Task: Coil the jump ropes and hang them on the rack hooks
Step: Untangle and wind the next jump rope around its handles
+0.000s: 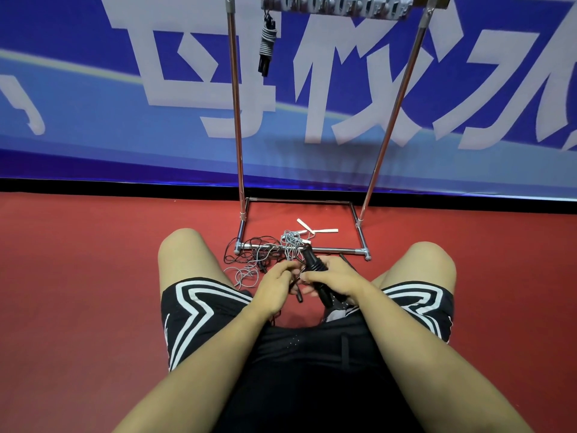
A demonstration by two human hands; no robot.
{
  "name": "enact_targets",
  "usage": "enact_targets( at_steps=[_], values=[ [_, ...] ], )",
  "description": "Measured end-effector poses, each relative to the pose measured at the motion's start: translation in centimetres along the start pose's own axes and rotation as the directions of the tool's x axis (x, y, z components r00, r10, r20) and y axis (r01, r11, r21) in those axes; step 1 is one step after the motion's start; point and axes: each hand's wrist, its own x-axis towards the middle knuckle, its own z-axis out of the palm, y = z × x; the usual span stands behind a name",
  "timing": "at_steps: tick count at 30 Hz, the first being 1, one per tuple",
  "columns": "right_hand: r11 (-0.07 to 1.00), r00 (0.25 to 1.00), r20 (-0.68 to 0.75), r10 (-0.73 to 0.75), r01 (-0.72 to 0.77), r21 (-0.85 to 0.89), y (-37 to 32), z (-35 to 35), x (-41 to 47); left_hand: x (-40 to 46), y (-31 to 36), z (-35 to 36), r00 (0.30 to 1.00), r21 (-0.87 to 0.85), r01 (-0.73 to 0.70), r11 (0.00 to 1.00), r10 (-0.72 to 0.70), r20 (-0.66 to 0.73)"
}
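My right hand (335,278) grips the black handles of a jump rope (312,260), held upright between my knees. My left hand (276,284) pinches that rope's thin black cord just left of the handles. Loose black cord (249,250) and grey cord (242,273) lie tangled on the red floor over the rack's front base bar (334,250). A white-handled rope (315,229) lies inside the base. One coiled grey rope with black handles (267,43) hangs from a hook at the left end of the rack's top bar (337,4).
The chrome rack stands against a blue banner wall, with two uprights (236,104) rising from a rectangular floor base. Grey hooks line the top bar. I sit on the red floor with my bare knees (184,248) on both sides of the ropes.
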Motion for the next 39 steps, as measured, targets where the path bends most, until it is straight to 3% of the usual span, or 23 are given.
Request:
enact_targets(
  at_steps=[5,8,12,15,21,24,30,39],
  values=[
    [0.993,0.995,-0.008,-0.103,0.103,0.055,-0.26,-0.45,0.00,-0.17,0.00,0.09,0.971,-0.078,0.138,0.987,-0.120,0.208],
    [0.987,0.994,-0.007,-0.110,0.110,0.113,-0.21,-0.72,0.09,-0.29,-0.09,-0.11,0.969,-0.052,0.113,0.992,-0.098,0.228],
    [0.977,0.995,-0.036,-0.094,0.099,0.188,-0.15,-0.97,0.37,-0.74,0.34,-0.57,0.992,-0.077,-0.057,0.995,0.065,0.112],
    [0.980,0.995,-0.052,-0.082,0.090,0.176,-0.20,-0.75,0.27,-0.67,0.48,-0.59,0.995,-0.077,-0.098,0.992,0.098,-0.009],
    [0.987,0.996,-0.066,-0.055,0.064,0.148,-0.18,-0.67,0.13,-0.50,0.34,-0.67,0.952,0.285,-0.191,0.939,0.248,-0.179],
    [0.987,0.996,-0.058,-0.066,0.074,0.145,-0.19,-0.65,0.16,-0.45,0.45,-0.62,0.951,0.289,-0.174,0.941,0.236,-0.197],
    [0.917,0.995,0.027,0.096,-0.099,0.387,-0.13,-0.58,0.64,-0.31,0.19,-0.77,0.955,0.335,-0.119,0.935,0.200,-0.219],
    [0.972,0.998,0.044,0.050,-0.059,0.227,0.46,-0.73,0.67,-0.61,0.48,-0.65,0.966,0.224,-0.049,0.973,0.103,-0.238]
  ],
)
